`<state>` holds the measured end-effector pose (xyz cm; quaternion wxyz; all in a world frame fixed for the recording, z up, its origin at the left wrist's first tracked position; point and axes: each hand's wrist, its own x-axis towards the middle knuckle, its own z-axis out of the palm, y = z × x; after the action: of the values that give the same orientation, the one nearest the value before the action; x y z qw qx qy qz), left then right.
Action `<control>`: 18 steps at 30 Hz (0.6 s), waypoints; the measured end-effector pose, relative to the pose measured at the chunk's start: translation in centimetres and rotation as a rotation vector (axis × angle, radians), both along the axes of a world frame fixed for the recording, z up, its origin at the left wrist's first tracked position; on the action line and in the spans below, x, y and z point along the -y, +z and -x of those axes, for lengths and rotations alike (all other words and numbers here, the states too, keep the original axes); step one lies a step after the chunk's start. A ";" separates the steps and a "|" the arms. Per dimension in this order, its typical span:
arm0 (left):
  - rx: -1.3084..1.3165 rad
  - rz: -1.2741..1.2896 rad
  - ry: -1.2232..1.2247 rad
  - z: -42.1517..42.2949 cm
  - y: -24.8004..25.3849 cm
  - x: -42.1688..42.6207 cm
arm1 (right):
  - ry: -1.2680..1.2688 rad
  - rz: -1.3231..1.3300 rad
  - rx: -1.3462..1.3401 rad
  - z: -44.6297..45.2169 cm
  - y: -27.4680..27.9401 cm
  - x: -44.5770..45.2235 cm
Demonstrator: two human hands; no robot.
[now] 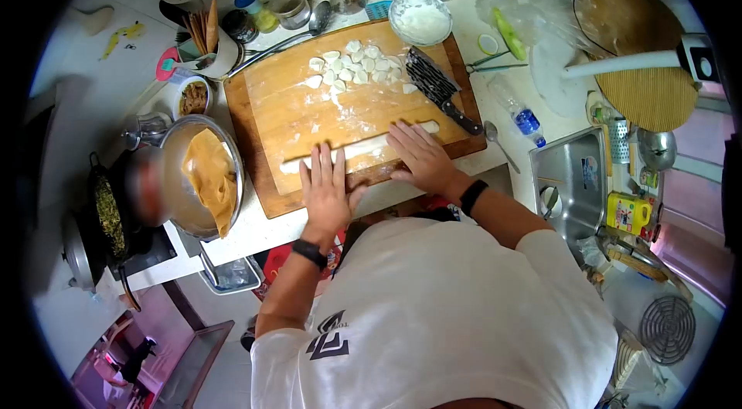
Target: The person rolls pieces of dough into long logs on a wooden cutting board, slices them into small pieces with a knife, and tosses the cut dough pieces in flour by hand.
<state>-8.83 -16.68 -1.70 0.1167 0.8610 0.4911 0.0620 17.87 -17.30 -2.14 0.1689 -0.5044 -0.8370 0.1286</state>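
A long rope of white dough (361, 148) lies across the floured wooden cutting board (301, 119). My left hand (326, 185) rests flat on the rope toward its left end, fingers stretched out. Farther right, my right hand (422, 155) presses on it with spread fingers, near the other end. Behind the rope sits a cluster of small cut dough pieces (359, 67), dusted with flour. A dark-bladed knife with a black handle (464, 118) lies at the board's right side. At the back right corner stands a bowl of flour (420, 20).
A large metal bowl with a brown cloth (209, 177) stands left of the board, near a small bowl of brown food (193, 97). A wok of chopped greens (108, 216) is at far left. To the right are a spoon (501, 144), a water bottle (527, 121) and a sink (568, 177).
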 end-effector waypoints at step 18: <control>-0.071 0.000 0.041 2.9 -0.4 -1.7 | 0.024 0.048 -0.032 -1.4 -1.6 -2.7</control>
<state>-11.73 -14.99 -2.12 0.0976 0.8525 0.5124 0.0337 19.32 -14.64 -3.77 0.1687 -0.4961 -0.8368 0.1586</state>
